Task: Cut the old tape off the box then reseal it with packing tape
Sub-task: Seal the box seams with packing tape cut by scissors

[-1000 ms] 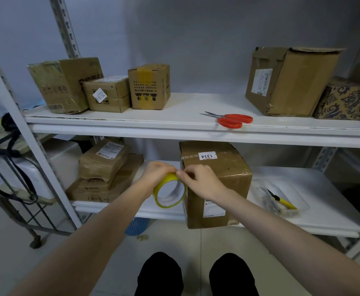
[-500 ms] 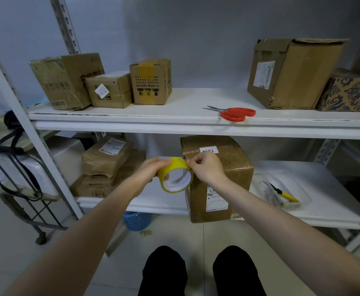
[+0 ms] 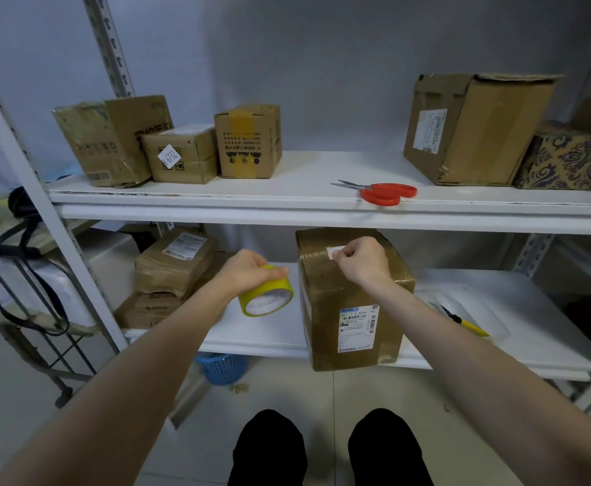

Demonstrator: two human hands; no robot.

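Left hand (image 3: 248, 271) closed around yellow tape roll (image 3: 266, 297), held just left of box (image 3: 351, 303) on lower shelf (image 3: 532, 310). Right hand (image 3: 360, 258) curled shut over box top, fingertips pinched together; pulled tape too clear to make out.

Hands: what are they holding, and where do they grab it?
The left hand grips the yellow tape roll around its top rim. The right hand pinches something over the box; unclear what.
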